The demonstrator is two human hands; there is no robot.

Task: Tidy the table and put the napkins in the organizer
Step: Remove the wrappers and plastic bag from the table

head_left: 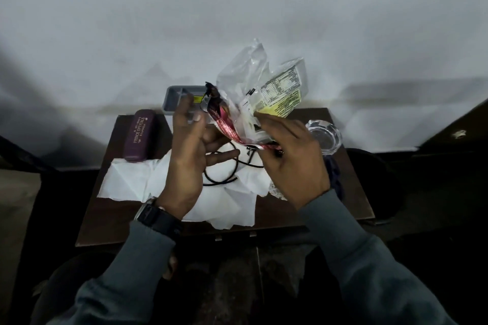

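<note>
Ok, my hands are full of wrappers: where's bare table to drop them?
Bare wood: the front-left corner of the table, beside the napkins, and the front-right corner, nearer than the glass ashtray. Crowded: the middle, napkins and black cable under the wrappers.
</note>
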